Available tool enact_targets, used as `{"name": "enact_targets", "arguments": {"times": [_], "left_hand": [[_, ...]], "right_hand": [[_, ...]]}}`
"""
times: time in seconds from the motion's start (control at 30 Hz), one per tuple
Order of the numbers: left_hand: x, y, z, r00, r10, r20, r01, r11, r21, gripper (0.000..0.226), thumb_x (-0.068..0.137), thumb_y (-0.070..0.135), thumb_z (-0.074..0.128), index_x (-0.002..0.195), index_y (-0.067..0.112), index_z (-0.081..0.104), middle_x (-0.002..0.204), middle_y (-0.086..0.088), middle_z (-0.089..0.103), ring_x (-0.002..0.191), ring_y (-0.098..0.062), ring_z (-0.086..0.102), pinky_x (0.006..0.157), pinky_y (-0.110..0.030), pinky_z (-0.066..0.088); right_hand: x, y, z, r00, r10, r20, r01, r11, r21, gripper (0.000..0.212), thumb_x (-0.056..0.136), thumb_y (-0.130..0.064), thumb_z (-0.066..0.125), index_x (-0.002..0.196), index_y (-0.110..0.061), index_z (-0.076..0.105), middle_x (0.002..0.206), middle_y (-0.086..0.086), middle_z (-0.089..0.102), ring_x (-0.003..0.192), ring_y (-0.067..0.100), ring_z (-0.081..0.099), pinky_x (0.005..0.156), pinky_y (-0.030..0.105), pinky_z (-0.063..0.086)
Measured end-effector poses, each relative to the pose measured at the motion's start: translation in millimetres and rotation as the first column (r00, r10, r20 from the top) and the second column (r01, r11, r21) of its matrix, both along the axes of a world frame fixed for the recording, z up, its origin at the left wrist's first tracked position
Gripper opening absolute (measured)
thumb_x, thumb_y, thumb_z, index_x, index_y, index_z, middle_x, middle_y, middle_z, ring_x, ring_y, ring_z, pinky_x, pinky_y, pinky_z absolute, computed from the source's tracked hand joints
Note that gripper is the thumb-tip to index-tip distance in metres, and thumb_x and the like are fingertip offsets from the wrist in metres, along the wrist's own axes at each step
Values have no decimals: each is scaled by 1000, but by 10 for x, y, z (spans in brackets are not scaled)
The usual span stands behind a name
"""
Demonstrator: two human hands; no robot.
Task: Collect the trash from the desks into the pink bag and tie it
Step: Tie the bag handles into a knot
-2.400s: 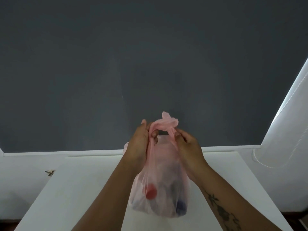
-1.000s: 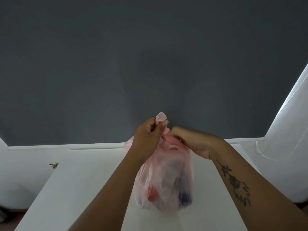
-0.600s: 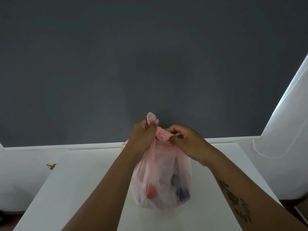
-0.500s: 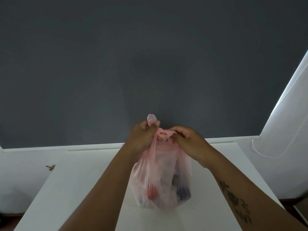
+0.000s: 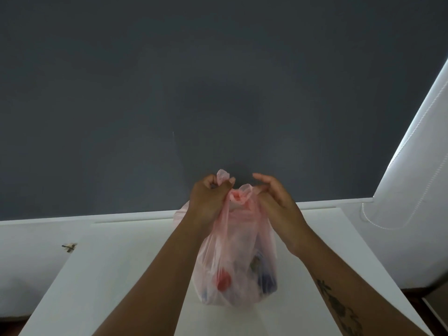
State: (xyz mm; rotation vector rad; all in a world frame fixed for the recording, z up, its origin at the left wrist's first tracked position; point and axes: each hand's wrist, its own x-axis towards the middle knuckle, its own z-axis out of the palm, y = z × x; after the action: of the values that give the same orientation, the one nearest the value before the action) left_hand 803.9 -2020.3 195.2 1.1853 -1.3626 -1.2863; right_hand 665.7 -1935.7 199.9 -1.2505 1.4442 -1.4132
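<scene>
At the far left of the frame a small dark mark (image 5: pixel 69 247) sits on the white ledge, apart from the work. The white desk (image 5: pixel 116 275) runs across the lower half, and the pink bag (image 5: pixel 238 258) stands on it in the lower centre. This probably lets the desk carry the load while both hands work on the mouth. Left of centre, the left hand (image 5: pixel 208 197) has its fingers curled tight round one twisted ear of the bag (image 5: pixel 223 175), whose tip pokes out above the knuckles. That grip pulls the plastic up and taut, which a knot needs in order to draw closed. Just right of it, between the hands, a bunched knot (image 5: pixel 241 196) sits at the neck. It looks formed but still loose, so the tying seems near its end rather than done. Through the thin film below show a red round thing (image 5: pixel 224 282) and a dark blue thing (image 5: pixel 268 283), trash already gathered and settled at the bottom. Right of centre, the right hand (image 5: pixel 276 202) is looser, with its uppermost finger straight and free in the air and the thumb side against the plastic beside the knot. Whether it pinches the other ear there I cannot tell. A tattoo (image 5: pixel 339 309) marks that forearm at lower right, and a white blind with its cord (image 5: pixel 412 170) fills the right edge.
</scene>
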Motion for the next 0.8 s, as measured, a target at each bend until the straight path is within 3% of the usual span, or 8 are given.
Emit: {"name": "enact_targets", "arguments": {"times": [0.13,0.27,0.33,0.4,0.47,0.53,0.67,0.8], "left_hand": [[-37,4,9,997,73,15,-73,997,0,27,88,27,69,68,14,55,64,-2,58,60,-17,53,55,-28,46],[-42,52,45,998,61,-6,-61,998,12,27,90,31,66,80,7,63,70,-3,62,65,-17,59,64,-33,51],[-13,56,40,997,65,-47,-63,997,46,27,92,34,61,83,9,62,70,-2,61,67,-18,58,67,-35,52],[21,71,8,991,70,-113,-61,995,81,26,93,37,58,76,17,57,69,-2,56,68,-19,53,67,-36,49],[61,93,-43,989,83,-122,-74,994,75,27,92,41,56,73,22,53,73,-4,52,70,-20,48,68,-37,46],[94,125,-66,984,128,-123,-121,991,60,29,95,38,54,71,21,50,70,-1,46,69,-19,44,68,-35,42],[229,123,-60,935,340,103,-327,937,-122,25,99,35,48,85,16,55,75,6,58,68,-12,53,66,-30,42],[450,107,-195,835,533,138,-504,841,-197,24,101,32,45,88,13,52,81,-1,59,72,-13,54,62,-32,43]], "right_hand": [[126,25,-81,933,1,-361,-46,992,-116,44,79,-44,74,108,-61,44,126,-22,43,113,-2,49,92,11,43],[151,-61,-75,927,-74,-367,-6,977,-213,21,88,-37,66,87,-55,56,119,-22,49,115,6,51,100,23,45],[131,-55,-53,974,-67,-218,26,982,-187,12,91,-34,63,86,-44,66,114,-25,56,107,-1,56,95,18,47],[130,-29,-42,995,-34,92,41,997,-71,8,89,-39,64,92,-35,70,108,-17,66,100,3,65,90,28,55],[160,-19,-42,928,9,373,-6,1000,-9,18,90,-40,62,95,-23,67,102,-4,73,93,14,71,80,36,59],[172,-31,-28,821,11,571,-1,1000,-18,17,94,-29,57,95,-13,63,101,0,74,90,14,72,71,29,58],[31,-71,-38,752,-100,652,140,990,-9,16,100,-25,48,94,-13,57,103,5,73,91,19,71,71,28,56],[-89,-75,-55,680,-227,697,267,962,53,19,101,-24,47,87,-14,54,92,8,71,78,19,70,69,31,56]]}}
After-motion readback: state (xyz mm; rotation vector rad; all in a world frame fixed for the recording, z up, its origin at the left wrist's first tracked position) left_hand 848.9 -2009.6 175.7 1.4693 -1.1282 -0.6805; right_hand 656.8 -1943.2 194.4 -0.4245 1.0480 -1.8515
